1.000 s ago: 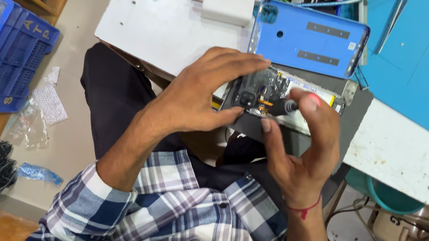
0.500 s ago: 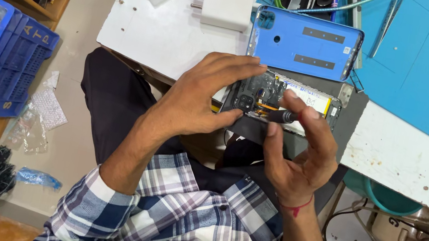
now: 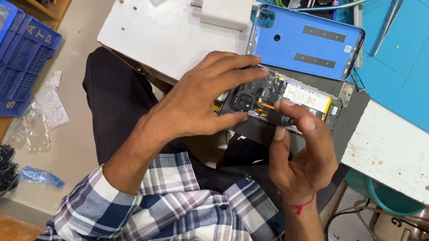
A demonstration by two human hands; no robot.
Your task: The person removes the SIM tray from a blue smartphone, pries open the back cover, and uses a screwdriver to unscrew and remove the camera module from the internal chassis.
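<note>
Two hands were seen over an opened phone (image 3: 288, 101) that lay on a dark mat (image 3: 352, 124) at the near edge of the white worktop (image 3: 165, 35). The phone's left end was pinched by the left hand (image 3: 200, 103), fingers on the far edge and thumb on the near edge. A small black screwdriver (image 3: 279, 118) was gripped by the right hand (image 3: 302, 154), its tip set on the phone's board. A blue back cover (image 3: 304, 42) was laid just beyond, with a white charger (image 3: 226, 4) to its left.

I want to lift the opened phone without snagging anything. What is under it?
The opened phone lies on a dark grey mat on the white table. The phone and hands cover whatever lies directly beneath.
</note>
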